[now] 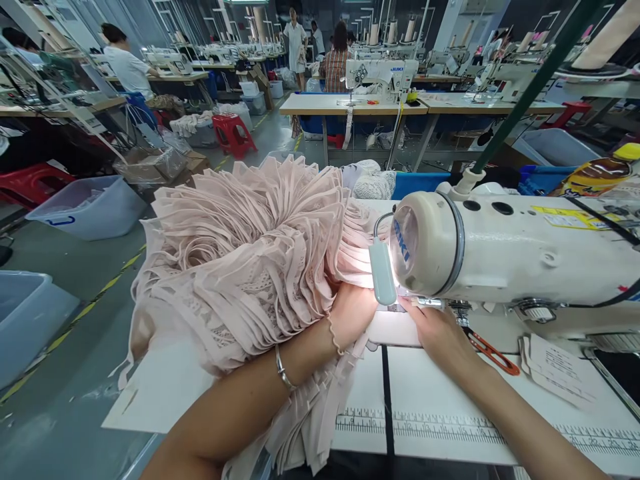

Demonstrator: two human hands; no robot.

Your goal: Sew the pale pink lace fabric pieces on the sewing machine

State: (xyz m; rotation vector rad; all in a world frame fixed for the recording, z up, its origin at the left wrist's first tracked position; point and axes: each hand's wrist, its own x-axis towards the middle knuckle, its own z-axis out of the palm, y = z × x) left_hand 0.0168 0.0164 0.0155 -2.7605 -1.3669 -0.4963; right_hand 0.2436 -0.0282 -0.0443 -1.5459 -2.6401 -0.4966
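A cream sewing machine (500,240) stands at the right, with a small lit lamp (383,272) hanging at its head. Beside the needle area, my left hand (354,312) lies on pink fabric, its fingertips hidden behind the lamp. My right hand (433,327) reaches under the machine head from the right, fingertips at the fabric edge near the presser foot. A large pile of pale pink lace pieces (240,267) is heaped left of the machine. Pink straps (310,420) hang over the table's front edge below my left forearm.
Orange snips (493,353) and paper slips (555,373) lie right of my right hand. A ruler strip (440,427) runs along the table front. Plastic bins (90,207) stand on the floor at left. Several people sit or stand farther back.
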